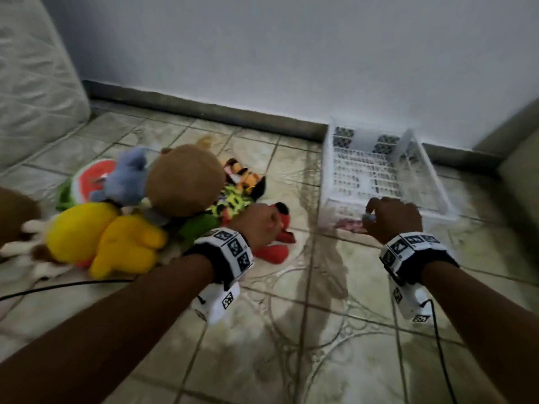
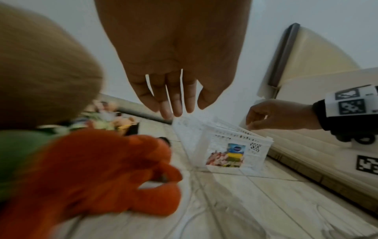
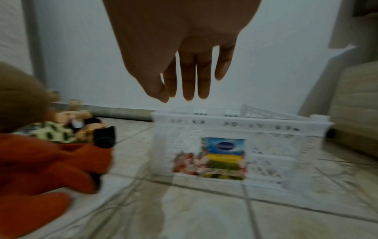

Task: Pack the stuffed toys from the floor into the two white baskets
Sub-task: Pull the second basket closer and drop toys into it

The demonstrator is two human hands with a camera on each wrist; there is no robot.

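Observation:
Several stuffed toys lie heaped on the tiled floor at the left: a yellow toy [image 1: 116,240], a round brown toy [image 1: 183,182], a grey-blue toy [image 1: 128,176] and a red toy [image 1: 274,249]. My left hand [image 1: 262,225] hovers just over the red toy [image 2: 102,169], fingers [image 2: 174,105] hanging straight and holding nothing. One white lattice basket [image 1: 329,170] stands by the wall at the right, a picture label on its near side [image 3: 223,155]. My right hand [image 1: 390,217] is right at the basket's near rim [image 3: 245,127], fingers [image 3: 188,84] pointing down, empty.
A quilted mattress [image 1: 35,83] leans at the far left. A dark baseboard [image 1: 204,112] runs along the white wall. Beige furniture [image 1: 519,176] stands to the right of the basket. A black cable [image 1: 58,287] crosses the floor near the toys.

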